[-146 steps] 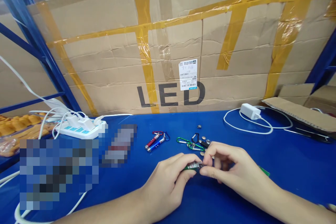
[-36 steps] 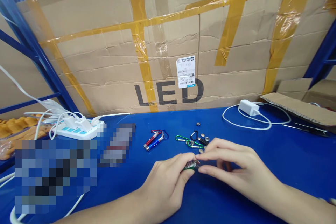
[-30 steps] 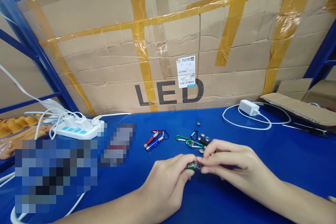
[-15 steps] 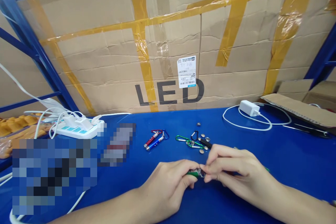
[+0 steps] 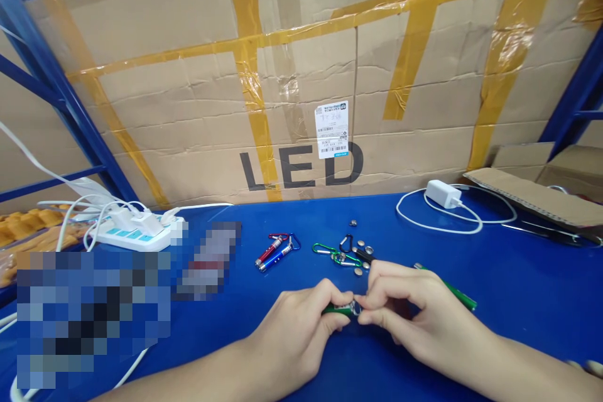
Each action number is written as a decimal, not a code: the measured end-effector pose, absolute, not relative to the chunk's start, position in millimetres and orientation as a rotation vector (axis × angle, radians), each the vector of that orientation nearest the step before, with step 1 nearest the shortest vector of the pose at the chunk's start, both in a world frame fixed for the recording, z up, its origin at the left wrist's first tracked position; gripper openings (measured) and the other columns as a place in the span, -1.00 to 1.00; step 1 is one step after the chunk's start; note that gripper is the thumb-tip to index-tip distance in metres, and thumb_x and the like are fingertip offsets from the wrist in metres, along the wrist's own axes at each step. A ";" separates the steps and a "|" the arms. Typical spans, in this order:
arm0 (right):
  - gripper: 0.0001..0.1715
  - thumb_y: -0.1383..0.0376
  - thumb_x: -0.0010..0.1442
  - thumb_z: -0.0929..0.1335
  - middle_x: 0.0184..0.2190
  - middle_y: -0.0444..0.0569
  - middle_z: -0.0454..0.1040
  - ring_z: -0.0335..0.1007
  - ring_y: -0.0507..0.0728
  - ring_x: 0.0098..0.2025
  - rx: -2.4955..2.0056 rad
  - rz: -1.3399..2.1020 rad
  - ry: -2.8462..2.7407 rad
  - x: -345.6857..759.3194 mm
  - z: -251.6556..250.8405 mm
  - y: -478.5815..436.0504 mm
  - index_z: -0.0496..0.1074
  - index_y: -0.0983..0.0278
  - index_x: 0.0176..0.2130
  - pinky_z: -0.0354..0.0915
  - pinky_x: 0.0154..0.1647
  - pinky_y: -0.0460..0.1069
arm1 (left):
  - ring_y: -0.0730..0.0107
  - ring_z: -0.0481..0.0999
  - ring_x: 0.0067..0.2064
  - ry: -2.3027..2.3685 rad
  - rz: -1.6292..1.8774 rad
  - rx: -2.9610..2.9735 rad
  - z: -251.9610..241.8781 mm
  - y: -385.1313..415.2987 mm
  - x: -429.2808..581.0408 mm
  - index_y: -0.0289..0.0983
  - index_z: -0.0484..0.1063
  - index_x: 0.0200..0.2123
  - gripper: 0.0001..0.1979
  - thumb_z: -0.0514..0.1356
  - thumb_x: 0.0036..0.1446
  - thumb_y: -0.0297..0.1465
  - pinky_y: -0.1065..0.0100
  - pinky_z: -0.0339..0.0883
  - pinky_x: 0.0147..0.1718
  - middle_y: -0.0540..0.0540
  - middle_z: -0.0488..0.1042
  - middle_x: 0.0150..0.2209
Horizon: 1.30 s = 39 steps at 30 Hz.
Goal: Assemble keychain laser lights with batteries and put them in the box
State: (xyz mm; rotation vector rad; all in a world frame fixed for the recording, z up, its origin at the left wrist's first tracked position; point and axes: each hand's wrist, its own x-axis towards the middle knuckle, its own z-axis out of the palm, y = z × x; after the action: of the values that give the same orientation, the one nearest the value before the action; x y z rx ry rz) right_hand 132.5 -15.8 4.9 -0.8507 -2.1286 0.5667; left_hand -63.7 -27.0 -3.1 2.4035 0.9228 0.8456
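My left hand (image 5: 301, 326) is closed around a small green flashlight tube (image 5: 338, 310), its silvery end pointing right. At that end, the fingertips of my right hand (image 5: 414, 301) are pinched together; whatever they grip is too small to make out. Beyond my hands lie green carabiners (image 5: 324, 250), a black carabiner (image 5: 347, 243), a dark tube (image 5: 363, 255) and several button cells (image 5: 358, 272). Partly behind my right hand is another green tube (image 5: 459, 295). Left of the carabiners, a red keychain flashlight (image 5: 269, 250) lies beside a blue keychain flashlight (image 5: 276, 258).
A white power strip (image 5: 141, 235) with cables stands at the left, near blurred-out items. White charger (image 5: 443, 193) and its looped cable lie back right, near tweezers (image 5: 541, 232) and a cardboard flap (image 5: 532, 195). A large taped carton (image 5: 188, 125) walls off the back.
My hands have shifted slightly left with the green tube. More of the other green tube shows behind my right hand. The view has moved a little.
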 end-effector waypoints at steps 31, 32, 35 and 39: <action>-0.52 0.02 -0.12 0.47 -0.79 -0.24 0.22 0.18 -0.06 -0.73 -1.191 1.384 -1.789 126.8 3.3 -9.8 0.25 0.29 -0.61 0.04 -0.69 -0.17 | 0.41 0.50 -0.41 0.908 0.994 2.494 -9.1 -26.3 -63.5 -0.26 0.33 -0.37 -0.87 0.07 0.20 -0.56 0.49 0.30 -0.40 -0.04 0.49 -0.42; -0.52 0.02 -0.12 0.47 -0.79 -0.24 0.23 0.17 -0.06 -0.73 -1.189 1.391 -1.793 126.9 4.0 -9.8 0.24 0.29 -0.61 0.04 -0.68 -0.17 | 0.41 0.51 -0.40 0.909 0.992 2.496 -9.0 -26.7 -63.6 -0.26 0.33 -0.36 -0.87 0.07 0.20 -0.56 0.49 0.30 -0.40 -0.04 0.49 -0.42; -0.51 0.01 -0.13 0.47 -0.82 -0.25 0.22 0.14 -0.07 -0.75 -1.188 1.451 -1.787 127.0 6.4 -10.1 0.24 0.29 -0.61 0.00 -0.70 -0.18 | 0.41 0.52 -0.38 0.913 0.995 2.482 -8.0 -27.3 -63.6 -0.26 0.34 -0.34 -0.88 0.08 0.20 -0.56 0.49 0.32 -0.38 -0.04 0.52 -0.39; -0.49 -0.03 -0.17 0.47 -0.82 -0.22 0.27 0.08 -0.09 -0.77 -1.213 1.520 -1.762 126.8 9.0 -9.2 0.25 0.29 -0.60 -0.01 -0.73 -0.18 | 0.38 0.54 -0.31 0.893 0.976 2.486 -6.0 -25.9 -63.8 -0.20 0.39 -0.16 -0.82 0.07 0.22 -0.54 0.46 0.34 -0.30 -0.04 0.56 -0.28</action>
State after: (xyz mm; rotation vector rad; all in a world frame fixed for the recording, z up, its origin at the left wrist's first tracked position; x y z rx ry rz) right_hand 126.8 -9.2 9.0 -1.2128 -1.7619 1.5202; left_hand -63.8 -25.9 -6.0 2.4863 0.8932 0.9757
